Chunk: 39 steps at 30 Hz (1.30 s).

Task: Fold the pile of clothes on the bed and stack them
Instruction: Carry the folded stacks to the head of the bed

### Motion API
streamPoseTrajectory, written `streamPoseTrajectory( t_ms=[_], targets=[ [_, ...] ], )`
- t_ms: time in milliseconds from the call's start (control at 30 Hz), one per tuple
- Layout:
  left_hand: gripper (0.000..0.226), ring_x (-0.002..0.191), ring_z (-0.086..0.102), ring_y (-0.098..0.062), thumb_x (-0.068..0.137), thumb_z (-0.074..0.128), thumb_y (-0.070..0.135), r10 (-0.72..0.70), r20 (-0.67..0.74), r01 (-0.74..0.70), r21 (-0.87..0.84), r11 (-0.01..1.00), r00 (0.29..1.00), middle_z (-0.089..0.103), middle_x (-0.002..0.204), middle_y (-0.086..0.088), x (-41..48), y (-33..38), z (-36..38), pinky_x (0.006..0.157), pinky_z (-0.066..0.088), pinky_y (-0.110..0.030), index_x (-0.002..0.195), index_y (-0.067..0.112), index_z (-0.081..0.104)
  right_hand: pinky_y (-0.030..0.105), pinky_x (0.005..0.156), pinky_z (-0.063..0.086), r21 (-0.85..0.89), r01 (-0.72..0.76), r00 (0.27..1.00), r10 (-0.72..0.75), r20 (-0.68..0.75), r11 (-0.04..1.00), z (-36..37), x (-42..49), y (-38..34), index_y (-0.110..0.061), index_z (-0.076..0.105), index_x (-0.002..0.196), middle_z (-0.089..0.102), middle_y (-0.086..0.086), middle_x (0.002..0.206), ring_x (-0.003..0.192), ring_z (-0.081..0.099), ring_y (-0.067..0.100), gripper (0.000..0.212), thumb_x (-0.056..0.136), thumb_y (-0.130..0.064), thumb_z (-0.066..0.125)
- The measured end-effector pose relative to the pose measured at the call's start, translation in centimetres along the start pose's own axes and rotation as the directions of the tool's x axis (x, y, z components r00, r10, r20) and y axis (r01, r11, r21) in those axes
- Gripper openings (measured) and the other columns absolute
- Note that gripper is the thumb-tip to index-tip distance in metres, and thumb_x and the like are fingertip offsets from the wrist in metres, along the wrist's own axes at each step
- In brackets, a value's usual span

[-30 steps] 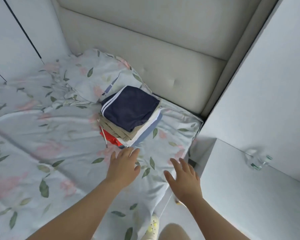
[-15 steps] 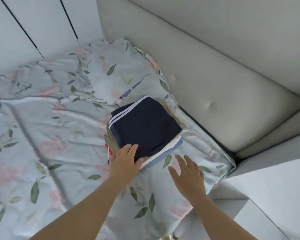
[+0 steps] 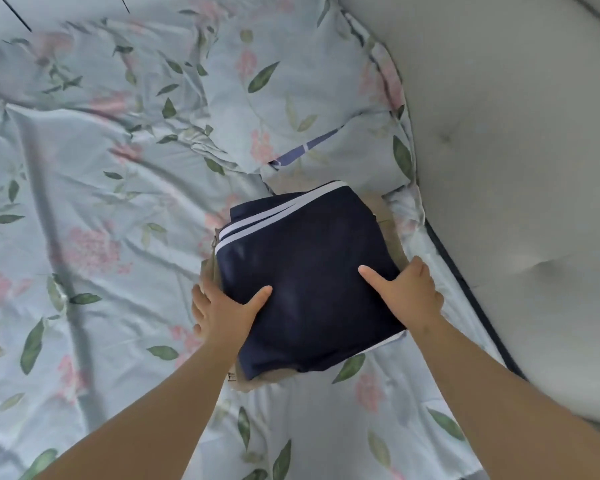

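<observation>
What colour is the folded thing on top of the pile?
The top garment is navy with white stripes; head view.

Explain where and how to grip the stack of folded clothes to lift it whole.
Take the stack of folded clothes at its two opposite side edges, one hand from each side, fingers under the lowest layer, thumbs on the navy top garment. It is soft, loose layers, so clamping probably keeps them together. The left hand and right hand flank it, thumbs on top.
</observation>
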State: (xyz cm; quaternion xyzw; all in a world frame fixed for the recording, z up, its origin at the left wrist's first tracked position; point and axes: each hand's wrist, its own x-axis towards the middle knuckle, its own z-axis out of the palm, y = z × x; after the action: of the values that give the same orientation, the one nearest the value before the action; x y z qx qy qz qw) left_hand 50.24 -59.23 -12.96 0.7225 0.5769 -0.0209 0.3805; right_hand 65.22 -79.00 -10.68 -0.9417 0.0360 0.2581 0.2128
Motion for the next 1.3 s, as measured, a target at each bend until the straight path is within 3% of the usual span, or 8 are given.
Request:
streamPoseTrajectory(
  t_ms=[167,300,400,500,600,833,1033,1300],
  targets=[
    [0.120,0.137,0.026,-0.035,0.058,0.082,0.056,-0.159,0.187,0.194,-0.188,0.963,0.969,0.017,0.151,-0.004,2.3,-2.3,1.8,0.109,0.029,-0.056,0.147,0.035,0.004,0.041,0.099,0.041,0.206,-0.147,0.935,0.068,0.347,0.967,1.4,4.7,0.9,-0.017,0.026,0.142,0.044,0.003,0.140,0.118,0.049,0.025,0.121,0.048,-0.079,0.069],
    [0.117,0.130,0.038,-0.034,0.059,0.084,0.052,-0.172,0.272,0.250,-0.284,0.926,0.947,0.030,0.148,-0.008,4.3,-4.0,2.9,0.107,0.035,-0.051,0.147,0.030,0.009,0.029,0.074,0.045,0.314,-0.247,0.840,0.041,0.542,0.917,2.3,6.7,1.4,-0.023,0.027,0.144,0.052,-0.002,0.130,0.099,0.056,0.018,0.106,0.059,-0.065,0.074],
    [0.094,0.110,0.051,-0.024,0.069,0.081,0.039,-0.160,0.329,0.283,-0.369,0.885,0.931,0.048,0.132,-0.003,5.7,-5.4,3.4,0.094,0.043,-0.036,0.142,0.020,0.025,0.016,0.056,0.049,0.365,-0.272,0.790,-0.010,0.613,0.890,2.7,7.7,1.4,-0.032,0.039,0.134,0.061,-0.015,0.103,0.080,0.064,0.001,0.078,0.067,-0.058,0.070],
    [0.071,0.098,0.055,-0.016,0.075,0.076,0.032,-0.138,0.384,0.309,-0.430,0.848,0.913,0.055,0.110,0.011,6.5,-6.3,3.8,0.087,0.043,-0.031,0.133,0.024,0.036,0.015,0.053,0.047,0.364,-0.318,0.768,0.013,0.640,0.875,3.1,8.5,1.5,-0.034,0.033,0.137,0.057,-0.017,0.098,0.079,0.059,-0.001,0.070,0.077,-0.054,0.063],
    [0.057,0.102,0.058,-0.016,0.078,0.073,0.029,-0.112,0.426,0.325,-0.470,0.820,0.898,0.058,0.109,0.012,7.0,-6.8,4.1,0.089,0.045,-0.032,0.124,0.031,0.040,0.018,0.060,0.042,0.364,-0.341,0.777,0.042,0.628,0.867,3.5,9.2,1.9,-0.032,0.024,0.144,0.053,-0.012,0.109,0.084,0.054,0.002,0.083,0.074,-0.057,0.063],
    [0.070,0.097,0.059,-0.006,0.057,0.074,0.040,-0.069,0.451,0.332,-0.536,0.776,0.890,0.059,0.107,0.015,7.2,-6.9,4.1,0.076,0.046,-0.023,0.119,0.035,0.041,0.017,0.064,0.040,0.382,-0.301,0.809,0.022,0.587,0.874,4.0,9.4,2.3,-0.035,0.020,0.146,0.049,-0.009,0.122,0.088,0.052,0.000,0.112,0.048,-0.067,0.064],
    [0.056,0.093,0.059,0.000,0.055,0.074,0.042,-0.025,0.450,0.302,-0.558,0.773,0.893,0.059,0.105,0.019,7.2,-7.2,4.0,0.072,0.046,-0.018,0.104,0.041,0.046,0.017,0.062,0.040,0.429,-0.267,0.833,-0.017,0.553,0.863,4.2,9.2,2.2,-0.030,0.020,0.148,0.047,-0.008,0.123,0.086,0.051,-0.003,0.099,0.062,-0.057,0.060],
    [0.071,0.094,0.060,-0.004,0.056,0.081,0.048,-0.003,0.475,0.311,-0.571,0.760,0.880,0.058,0.106,0.017,7.4,-7.8,3.8,0.070,0.048,-0.020,0.113,0.041,0.040,0.015,0.063,0.038,0.426,-0.248,0.847,-0.019,0.532,0.870,4.0,8.5,2.0,-0.031,0.022,0.147,0.046,-0.013,0.117,0.083,0.047,-0.006,0.076,0.081,-0.051,0.054]
  ],
)
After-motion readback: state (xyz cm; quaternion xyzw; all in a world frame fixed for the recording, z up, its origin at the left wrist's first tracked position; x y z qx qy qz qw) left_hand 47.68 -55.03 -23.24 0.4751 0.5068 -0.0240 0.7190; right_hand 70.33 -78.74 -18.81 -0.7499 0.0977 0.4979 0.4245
